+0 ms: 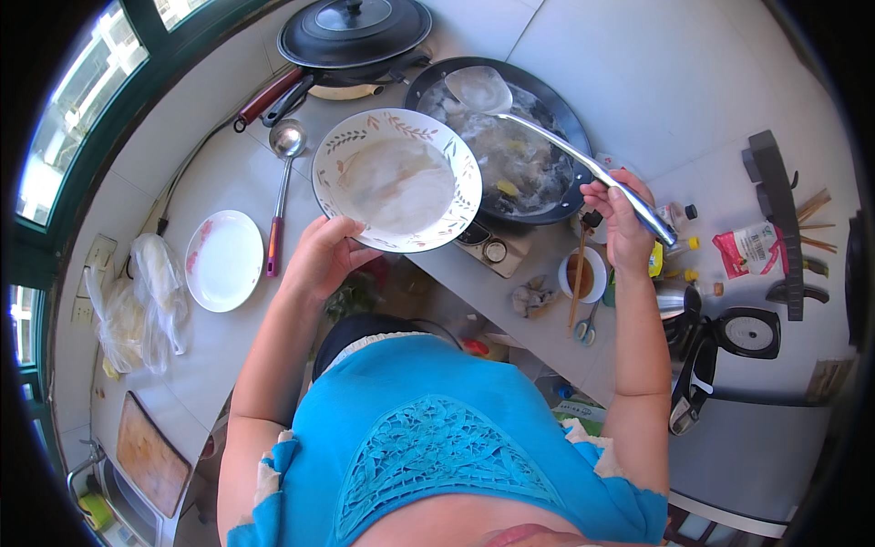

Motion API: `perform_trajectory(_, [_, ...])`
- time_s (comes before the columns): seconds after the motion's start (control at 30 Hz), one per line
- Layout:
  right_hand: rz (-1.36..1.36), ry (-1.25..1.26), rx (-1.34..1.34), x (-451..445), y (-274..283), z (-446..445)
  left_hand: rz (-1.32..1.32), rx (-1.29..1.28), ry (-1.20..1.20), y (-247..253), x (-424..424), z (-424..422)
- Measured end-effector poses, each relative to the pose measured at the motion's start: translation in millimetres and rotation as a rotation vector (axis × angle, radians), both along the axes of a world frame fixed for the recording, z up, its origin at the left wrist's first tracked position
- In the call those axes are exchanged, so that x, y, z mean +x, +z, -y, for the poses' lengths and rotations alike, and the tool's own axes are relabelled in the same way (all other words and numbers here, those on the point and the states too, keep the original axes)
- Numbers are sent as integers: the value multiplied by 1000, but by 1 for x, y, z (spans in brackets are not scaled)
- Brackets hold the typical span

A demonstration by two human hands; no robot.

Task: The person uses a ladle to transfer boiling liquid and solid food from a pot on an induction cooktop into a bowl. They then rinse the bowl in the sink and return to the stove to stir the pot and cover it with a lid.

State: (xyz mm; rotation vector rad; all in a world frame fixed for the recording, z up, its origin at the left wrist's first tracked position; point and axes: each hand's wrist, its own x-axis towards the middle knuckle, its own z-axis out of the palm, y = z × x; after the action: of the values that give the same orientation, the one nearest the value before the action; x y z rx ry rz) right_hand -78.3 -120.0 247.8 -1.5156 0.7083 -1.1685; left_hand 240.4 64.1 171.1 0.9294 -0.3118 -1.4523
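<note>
My left hand [327, 258] grips the near rim of a patterned white bowl [467, 179], thumb on top. Cloudy whitish liquid [403, 188] lies in the bowl, which is held up beside a dark wok [575, 137] and hides part of its left side. In my right hand [625, 219] is the long handle of a metal wok spatula [480, 90]. Its broad head hangs at the far left part of the wok. Pale foamy broth [540, 157] fills the wok, with a yellowish piece [507, 188] near its front.
Under the wok is a cooker with a knob [495, 251]. A ladle [279, 198] and a white plate [224, 273] lie to the left, a lidded pan [348, 41] behind. On the right are a small bowl [595, 270] with chopsticks across it, scissors [585, 331] and several bottles.
</note>
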Motion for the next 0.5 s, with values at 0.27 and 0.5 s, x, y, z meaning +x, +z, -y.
perform_trajectory(0.27, [-120, 144, -104, -9, 52, -41, -36, -26, -15, -3, -2, 8])
perform_trajectory(0.5, [-378, 281, -437, -2, 59, -68, -35, -22, 26, 2, -3, 7])
